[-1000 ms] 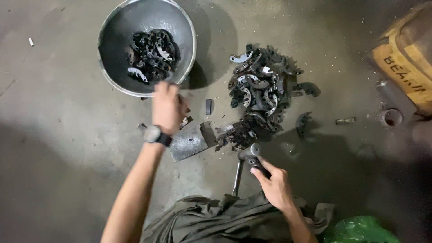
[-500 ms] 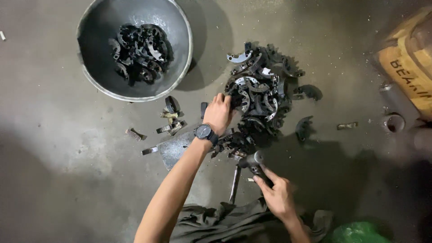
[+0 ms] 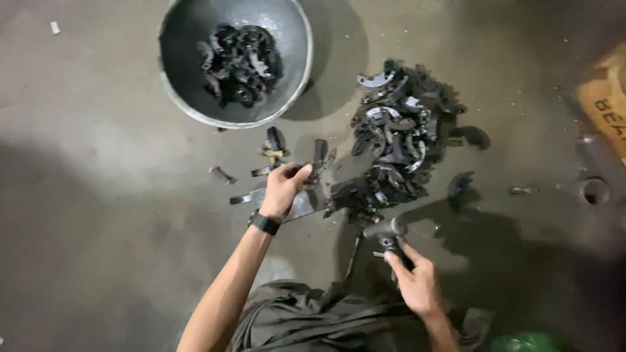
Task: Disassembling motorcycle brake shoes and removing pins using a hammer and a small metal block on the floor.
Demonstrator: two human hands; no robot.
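Observation:
My left hand (image 3: 284, 189), with a black watch on the wrist, rests on a flat metal plate (image 3: 303, 205) on the floor, its fingers pinched on a small dark metal part (image 3: 313, 171). My right hand (image 3: 412, 280) grips the handle of a hammer (image 3: 386, 229), whose grey head sits just below a heap of dark curved metal parts (image 3: 399, 140). A grey metal bowl (image 3: 189, 104) at the top holds several more of the same dark parts.
Loose small pieces (image 3: 274, 146) lie between the bowl and the plate. A single curved piece (image 3: 471, 135) lies right of the heap. A cardboard box (image 3: 606, 107) and a round metal fitting (image 3: 595, 191) sit at the right edge. Dark cloth (image 3: 306, 319) covers my lap.
My left hand went from beside the bowl to the heap, then came back to the metal plate with a small part. The right hand stayed on the hammer.

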